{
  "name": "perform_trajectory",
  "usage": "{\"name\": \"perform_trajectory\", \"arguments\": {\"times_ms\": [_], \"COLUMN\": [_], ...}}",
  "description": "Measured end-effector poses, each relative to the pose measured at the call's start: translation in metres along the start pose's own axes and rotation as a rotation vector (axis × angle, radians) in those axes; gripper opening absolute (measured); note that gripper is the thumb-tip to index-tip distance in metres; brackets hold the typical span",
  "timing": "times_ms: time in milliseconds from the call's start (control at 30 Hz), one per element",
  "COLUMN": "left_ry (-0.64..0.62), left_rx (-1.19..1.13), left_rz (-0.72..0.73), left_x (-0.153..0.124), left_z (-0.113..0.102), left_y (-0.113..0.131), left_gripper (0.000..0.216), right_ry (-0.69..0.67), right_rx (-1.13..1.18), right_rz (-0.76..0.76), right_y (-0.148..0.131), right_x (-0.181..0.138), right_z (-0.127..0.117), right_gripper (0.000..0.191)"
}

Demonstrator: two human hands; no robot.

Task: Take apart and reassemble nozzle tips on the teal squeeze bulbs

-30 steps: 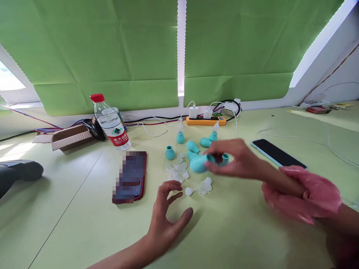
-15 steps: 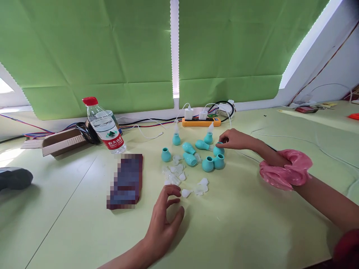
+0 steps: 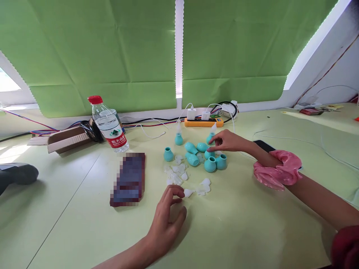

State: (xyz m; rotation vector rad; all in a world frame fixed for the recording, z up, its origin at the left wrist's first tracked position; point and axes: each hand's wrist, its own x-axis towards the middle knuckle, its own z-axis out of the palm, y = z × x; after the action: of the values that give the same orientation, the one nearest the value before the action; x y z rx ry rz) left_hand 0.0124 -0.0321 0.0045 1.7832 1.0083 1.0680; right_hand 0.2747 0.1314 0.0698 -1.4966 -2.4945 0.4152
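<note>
My right hand grips a turquoise bulb from above with its fingertips, in the middle of a cluster of similar bulbs. Two open-mouthed bulbs stand just in front of it; several others lie on their sides to its left. At the back, two upright bulbs have pointed clear tips fitted. My left hand rests on the table, fingers curved and thumb apart, holding nothing. Its index fingertip is beside a small white pointed tip. Loose translucent pieces lie beyond that hand.
A water bottle stands at the back left beside an open cardboard box. A pixelated dark rectangular thing lies left. An orange power strip with chargers and cables runs along the wall. A phone lies behind my right wrist.
My right hand has moved left, and the bulb under its fingers has shifted left with it among the others. The left hand keeps its place. The camera view has turned slightly.
</note>
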Motion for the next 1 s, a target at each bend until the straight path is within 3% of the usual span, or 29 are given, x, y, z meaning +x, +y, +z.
{"name": "perform_trajectory", "arguments": {"times_ms": [67, 133, 233, 333, 533, 633, 767, 833, 933, 1000], "left_ry": [-0.004, -0.005, -0.004, -0.003, -0.009, -0.008, 0.017, 0.081, 0.170, 0.140], "left_rx": [0.007, 0.014, 0.017, 0.022, 0.012, 0.011, -0.011, -0.017, 0.006, 0.029], "left_rz": [0.002, 0.004, 0.007, 0.011, 0.022, 0.034, 0.067, 0.090, 0.123, 0.130], "left_x": [0.000, 0.000, -0.001, -0.001, 0.000, -0.001, -0.003, -0.004, -0.007, -0.008], "left_z": [0.000, 0.000, 0.000, 0.000, 0.000, -0.001, 0.000, 0.000, 0.000, -0.001], "left_y": [0.001, 0.001, 0.001, 0.000, 0.000, 0.001, -0.001, -0.003, -0.006, -0.007], "left_gripper": [0.023, 0.024, 0.024, 0.025, 0.024, 0.022, 0.018, 0.019, 0.039, 0.055], "right_ry": [0.014, -0.067, -0.214, -0.250, -0.110, 0.067, 0.395, 0.471, 0.322, 0.274], "right_rx": [-0.005, -0.027, -0.046, -0.079, -0.166, -0.275, -0.424, -0.396, -0.285, -0.200], "right_rz": [0.036, 0.052, 0.035, 0.010, -0.007, -0.012, -0.034, -0.108, -0.355, -0.564], "right_y": [0.005, 0.012, 0.024, 0.029, 0.024, 0.016, -0.013, -0.039, -0.083, -0.110], "right_x": [0.003, 0.008, 0.013, 0.013, 0.006, 0.002, -0.011, -0.023, -0.045, -0.055], "right_z": [-0.001, 0.000, 0.005, 0.009, -0.006, -0.021, -0.038, -0.038, -0.024, -0.004], "right_gripper": [0.052, 0.053, 0.038, 0.030, 0.036, 0.040, 0.040, 0.040, 0.044, 0.044]}}
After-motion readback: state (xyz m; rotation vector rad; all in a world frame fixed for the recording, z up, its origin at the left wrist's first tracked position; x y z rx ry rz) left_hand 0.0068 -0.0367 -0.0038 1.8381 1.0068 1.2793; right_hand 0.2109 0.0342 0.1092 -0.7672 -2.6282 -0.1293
